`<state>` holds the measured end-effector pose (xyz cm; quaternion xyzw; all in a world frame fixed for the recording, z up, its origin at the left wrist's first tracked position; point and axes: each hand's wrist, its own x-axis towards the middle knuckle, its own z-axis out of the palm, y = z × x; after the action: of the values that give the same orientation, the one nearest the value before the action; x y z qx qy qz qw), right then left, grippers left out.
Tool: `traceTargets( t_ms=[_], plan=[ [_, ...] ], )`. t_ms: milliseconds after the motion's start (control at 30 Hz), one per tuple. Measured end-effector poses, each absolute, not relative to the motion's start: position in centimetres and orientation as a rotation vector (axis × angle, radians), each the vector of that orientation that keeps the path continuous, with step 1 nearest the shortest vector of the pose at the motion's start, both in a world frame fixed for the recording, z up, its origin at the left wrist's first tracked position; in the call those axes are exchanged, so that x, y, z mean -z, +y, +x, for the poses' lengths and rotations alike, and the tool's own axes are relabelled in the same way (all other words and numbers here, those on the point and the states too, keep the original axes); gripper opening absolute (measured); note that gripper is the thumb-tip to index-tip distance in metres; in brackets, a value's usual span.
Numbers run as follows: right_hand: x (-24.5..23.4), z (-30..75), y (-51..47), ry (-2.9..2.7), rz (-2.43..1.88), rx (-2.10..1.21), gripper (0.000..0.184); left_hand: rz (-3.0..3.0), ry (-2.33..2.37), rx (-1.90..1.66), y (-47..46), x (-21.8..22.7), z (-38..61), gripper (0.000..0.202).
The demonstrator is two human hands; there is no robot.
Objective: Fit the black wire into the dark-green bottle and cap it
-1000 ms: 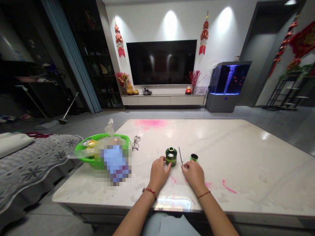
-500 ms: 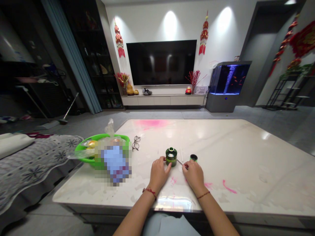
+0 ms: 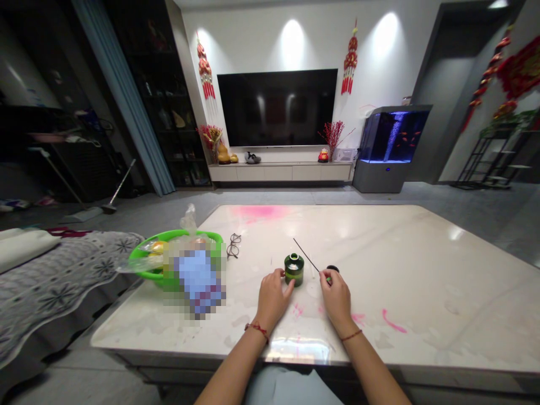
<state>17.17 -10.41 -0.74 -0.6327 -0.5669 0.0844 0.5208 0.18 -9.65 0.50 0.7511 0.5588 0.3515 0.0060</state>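
Note:
My left hand rests on the white marble table with its fingers and thumb around the lower side of a glossy dark green cylindrical jar. My right hand pinches a thin dark rod, which slants away over the table towards the far left and ends behind the jar. Just past those fingertips stands a small cylinder with a black top, partly hidden by my right hand. The rod's lower end is hidden in my fingers.
The marble table has pink stains and a near edge just below my wrists. To the left are a green basket holding plastic-wrapped items, eyeglasses and a pixelated patch. A patterned blanket lies further left.
My right hand has moved slightly farther across the table with the thin rod pinched in it. The rod now slants far left behind the jar. My left hand and the jar stay put.

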Motion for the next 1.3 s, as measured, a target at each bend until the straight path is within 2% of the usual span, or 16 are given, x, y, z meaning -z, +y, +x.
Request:
traceTargets(
  t_ms=[100, 233, 333, 700, 1000, 1167, 1300],
  plan=[
    [0.4, 17.2, -10.4, -1.313, -1.427, -0.254, 0.025, 2.400, 1.758, -1.131, -9.7, -0.4, 0.1, 0.025],
    [0.1, 17.0, -10.5, -1.394, -1.319, -0.242, 0.025, 2.536, 1.810, -1.264, -9.9, -0.3, 0.2, 0.052],
    [0.2, 16.8, -10.6, -1.512, -1.254, -0.181, 0.024, 2.587, 1.886, -1.353, -10.1, -0.3, 0.2, 0.059],
    [0.4, 16.8, -10.8, -1.761, -1.269, 0.079, 0.020, 2.538, 2.108, -1.418, -9.9, -0.7, -0.3, 0.043],
    [0.2, 16.8, -10.7, -1.772, -1.239, 0.095, 0.021, 2.431, 2.095, -1.470, -9.8, -0.9, -0.5, 0.020],
    [0.0, 17.0, -10.7, -1.708, -1.232, 0.093, 0.017, 2.477, 2.066, -1.415, -9.8, -1.0, -0.5, 0.017],
    [-0.5, 17.3, -11.1, -1.529, -1.216, 0.246, 0.014, 2.502, 1.994, -1.388, -9.9, -1.2, -0.5, 0.016]
  ],
)
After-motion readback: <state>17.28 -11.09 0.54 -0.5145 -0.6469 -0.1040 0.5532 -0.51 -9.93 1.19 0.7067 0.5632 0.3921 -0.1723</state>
